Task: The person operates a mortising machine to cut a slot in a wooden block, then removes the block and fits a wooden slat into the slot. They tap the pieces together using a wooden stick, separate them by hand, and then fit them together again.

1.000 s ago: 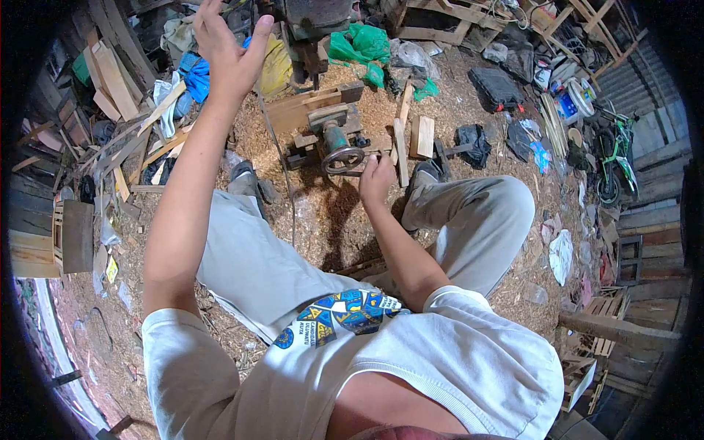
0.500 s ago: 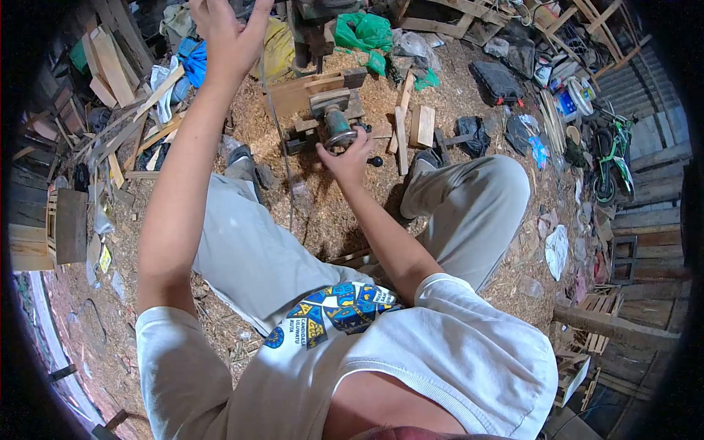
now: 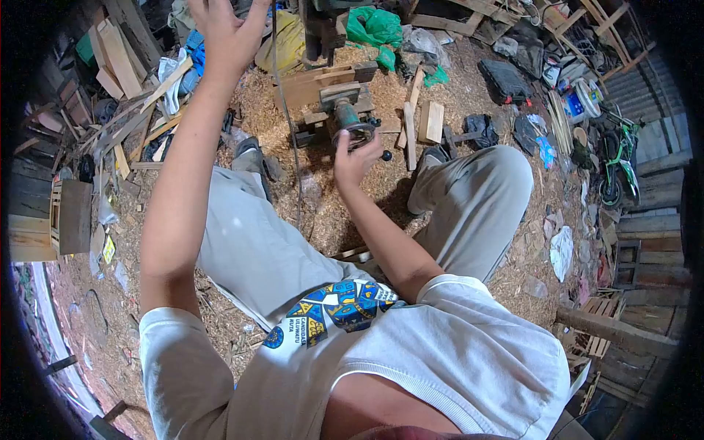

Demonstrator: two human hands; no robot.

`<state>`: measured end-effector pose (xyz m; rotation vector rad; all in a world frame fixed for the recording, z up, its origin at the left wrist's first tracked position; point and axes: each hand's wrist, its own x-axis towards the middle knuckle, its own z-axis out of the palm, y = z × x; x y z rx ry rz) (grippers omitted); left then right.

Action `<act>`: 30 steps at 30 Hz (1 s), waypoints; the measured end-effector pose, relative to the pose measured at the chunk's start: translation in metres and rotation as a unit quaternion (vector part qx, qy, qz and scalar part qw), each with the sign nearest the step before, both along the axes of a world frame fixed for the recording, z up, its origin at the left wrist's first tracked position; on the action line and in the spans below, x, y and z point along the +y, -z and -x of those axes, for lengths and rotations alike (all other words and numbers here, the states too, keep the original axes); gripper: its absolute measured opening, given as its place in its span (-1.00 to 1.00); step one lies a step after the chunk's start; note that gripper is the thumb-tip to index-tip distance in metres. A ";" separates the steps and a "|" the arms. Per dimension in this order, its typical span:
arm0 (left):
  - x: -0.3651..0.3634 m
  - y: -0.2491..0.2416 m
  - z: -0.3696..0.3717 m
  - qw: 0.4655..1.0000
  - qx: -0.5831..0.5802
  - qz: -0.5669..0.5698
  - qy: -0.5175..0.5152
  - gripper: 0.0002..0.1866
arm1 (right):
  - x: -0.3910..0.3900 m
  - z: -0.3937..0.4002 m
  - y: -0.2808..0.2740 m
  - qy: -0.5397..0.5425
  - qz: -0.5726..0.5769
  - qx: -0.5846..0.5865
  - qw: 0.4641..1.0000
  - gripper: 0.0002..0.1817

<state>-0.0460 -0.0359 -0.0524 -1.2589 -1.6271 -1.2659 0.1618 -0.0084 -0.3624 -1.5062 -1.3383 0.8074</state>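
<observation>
My right hand is at the round metal handwheel of a greenish machine part, thumb on the near left of the rim and fingers curled at its right. A dark knob sticks out beside those fingers. Behind the wheel, the machine part meets wooden blocks and a thick wooden beam. My left hand is raised at the top edge, thumb spread from the fingers. Its fingertips are cut off by the frame, and nothing shows in it. Close by stands a dark upright machine body.
Wood shavings cover the floor between my legs. A dark cord hangs just left of the machine. Wood offcuts lie by my right foot. Farther off are a green plastic bag, a black case and a small green bike.
The view has shifted slightly, so the scene sits a little to the right. My right hand has moved slightly on the handwheel, its thumb now higher on the rim. My left hand stays raised.
</observation>
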 end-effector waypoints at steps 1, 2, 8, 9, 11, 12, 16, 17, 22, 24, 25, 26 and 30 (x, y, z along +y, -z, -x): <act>-0.002 -0.001 0.000 1.000 0.000 0.001 -0.001 -0.42 | 0.000 -0.002 -0.010 -0.014 -0.143 -0.130 0.981 0.04; -0.004 -0.003 0.000 1.000 -0.012 -0.006 0.028 -0.44 | 0.001 -0.005 -0.021 -0.046 -0.141 -0.158 0.976 0.17; -0.005 -0.004 0.003 0.999 -0.022 -0.006 0.042 -0.47 | 0.083 -0.024 0.013 -0.186 0.333 0.169 0.909 0.03; -0.004 -0.004 0.002 1.000 -0.013 0.000 0.021 -0.48 | 0.096 -0.030 0.023 -0.203 0.587 0.460 0.635 0.02; -0.005 -0.006 0.000 1.000 -0.002 0.006 0.009 -0.48 | 0.082 -0.028 0.034 -0.214 0.539 0.398 0.711 -0.05; -0.006 -0.007 -0.002 1.000 0.006 0.013 -0.004 -0.49 | 0.069 -0.025 0.039 -0.220 0.486 0.329 0.779 -0.10; -0.004 -0.010 -0.007 0.999 0.018 0.025 -0.007 -0.53 | 0.038 -0.010 0.029 -0.171 0.174 0.022 0.970 -0.31; -0.003 -0.009 -0.010 1.000 0.014 0.014 -0.001 -0.54 | 0.029 -0.008 -0.001 -0.155 0.020 -0.078 0.985 -0.39; -0.005 -0.010 -0.011 0.999 0.013 0.016 0.033 -0.59 | 0.016 -0.023 -0.083 -0.190 -0.131 -0.230 0.945 -0.26; -0.004 -0.011 -0.009 0.996 -0.024 0.016 0.086 -0.61 | 0.010 -0.031 -0.068 -0.200 -0.162 -0.277 0.926 -0.13; -0.005 -0.011 -0.009 0.996 -0.025 0.013 0.085 -0.61 | 0.012 -0.034 -0.052 -0.211 -0.193 -0.322 0.902 -0.01; -0.005 -0.012 -0.008 0.996 -0.025 0.016 0.086 -0.62 | 0.023 -0.037 -0.027 -0.243 -0.133 -0.293 0.915 0.16; -0.003 -0.009 -0.007 0.997 -0.028 0.024 0.069 -0.62 | 0.039 -0.036 -0.021 -0.237 0.235 0.094 0.938 0.09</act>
